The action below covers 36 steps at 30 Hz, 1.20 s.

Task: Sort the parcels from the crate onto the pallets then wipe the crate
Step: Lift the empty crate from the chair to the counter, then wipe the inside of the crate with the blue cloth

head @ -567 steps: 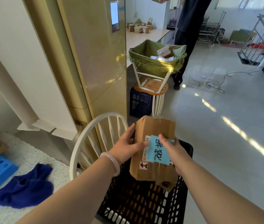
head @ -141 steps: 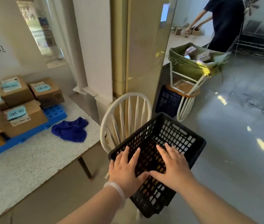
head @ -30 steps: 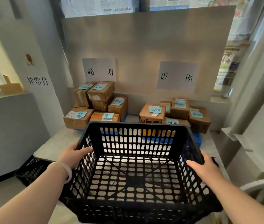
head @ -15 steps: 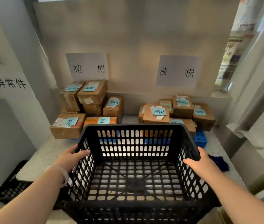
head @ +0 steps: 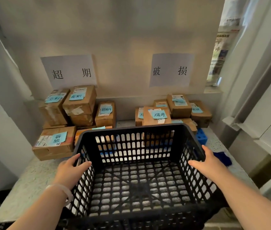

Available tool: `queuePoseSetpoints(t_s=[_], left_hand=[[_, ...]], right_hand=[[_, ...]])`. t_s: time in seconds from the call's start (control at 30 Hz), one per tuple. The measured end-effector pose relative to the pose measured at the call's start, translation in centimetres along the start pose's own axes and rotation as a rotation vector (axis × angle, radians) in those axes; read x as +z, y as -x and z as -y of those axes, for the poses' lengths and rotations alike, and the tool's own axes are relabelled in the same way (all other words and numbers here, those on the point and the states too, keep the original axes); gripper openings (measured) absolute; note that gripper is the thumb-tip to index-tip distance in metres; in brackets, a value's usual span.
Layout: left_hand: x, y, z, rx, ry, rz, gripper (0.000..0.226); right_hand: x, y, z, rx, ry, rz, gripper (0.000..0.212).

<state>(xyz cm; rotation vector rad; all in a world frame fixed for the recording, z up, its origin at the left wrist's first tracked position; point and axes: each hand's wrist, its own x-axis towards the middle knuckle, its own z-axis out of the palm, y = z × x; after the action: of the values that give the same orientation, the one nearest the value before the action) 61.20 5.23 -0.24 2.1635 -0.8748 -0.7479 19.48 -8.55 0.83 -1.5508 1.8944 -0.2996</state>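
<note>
Fingers [head: 77, 157] of left hand [head: 70, 171] and right hand [head: 210, 165] clasp the crate [head: 131, 128] by its walls, perhaps resting on the table [head: 36, 176].

Both forearms are bare and extend forward from the lower edge of the view. The left hand [head: 70, 171] grips the left wall of the crate [head: 131, 128], which sits between the hands. Its thumb is hooked over the rim to the inside and its fingers lie on the outer face. The right hand [head: 209, 165] grips the opposite wall the same way. The left wrist carries a pale bangle [head: 61, 190].
</note>
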Motion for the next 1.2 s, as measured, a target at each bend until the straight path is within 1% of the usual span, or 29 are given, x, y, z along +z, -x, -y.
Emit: queuePoseSetpoints(t_s=[0.1,0.13,0.2,0.27,0.33,0.43,0.5,0.6,0.67,0.73,0.87,1.0,1.13,1.2], left_hand=[[0.3,-0.1,-0.5,-0.011,-0.099,-0.009,0.072],[0.7,0.2,-0.7,-0.02,-0.18,-0.023,0.076],[1.7,1.1,-1.3,-0.004,-0.417,-0.08,0.087],[3.6,2.0,-2.9,0.099,-0.611,-0.102,0.093],[6.3,2.8,-5.0,0.213,-0.683,-0.06,0.095],[10.9,4.0,-8.2,0.323,-0.705,0.036,0.095],[13.8,4.7,-9.9,0.366,-0.697,0.09,0.094],[17.6,5.4,-12.0,0.4,-0.685,0.152,0.09],[19.7,6.0,-12.9,0.388,-0.677,0.192,0.087],[21.4,6.6,-13.4,0.361,-0.676,0.217,0.083],[23.1,7.2,-13.7,0.282,-0.698,0.19,0.081],[23.7,7.4,-13.7,0.212,-0.73,0.189,0.082],[24.4,7.2,-14.8,0.202,-0.755,0.177,0.091],[24.8,7.1,-15.3,0.182,-0.721,0.169,0.095]], right_hand=[[0.2,0.0,0.0,0.004,0.051,-0.017,0.101],[0.3,0.1,0.1,0.004,0.103,-0.028,0.104],[0.6,0.4,0.1,-0.021,0.264,-0.084,0.11],[0.8,0.6,0.1,-0.109,0.396,-0.129,0.111],[0.8,0.4,0.1,-0.201,0.424,-0.124,0.109],[-0.1,-1.0,-0.3,-0.244,0.311,-0.049,0.103],[-1.3,-2.3,-1.4,-0.273,0.245,-0.039,0.091],[-3.2,-5.1,-4.0,-0.277,0.206,-0.051,0.071],[-4.1,-7.4,-6.4,-0.26,0.216,-0.05,0.067],[-4.1,-9.7,-8.9,-0.237,0.306,-0.021,0.07],[-2.7,-13.4,-12.9,-0.156,0.501,0.144,0.081],[-1.4,-17.2,-15.4,-0.201,0.624,0.255,0.084],[-0.8,-21.1,-15.4,-0.216,0.701,0.276,0.083],[-0.5,-22.9,-15.4,-0.224,0.718,0.265,0.086]])
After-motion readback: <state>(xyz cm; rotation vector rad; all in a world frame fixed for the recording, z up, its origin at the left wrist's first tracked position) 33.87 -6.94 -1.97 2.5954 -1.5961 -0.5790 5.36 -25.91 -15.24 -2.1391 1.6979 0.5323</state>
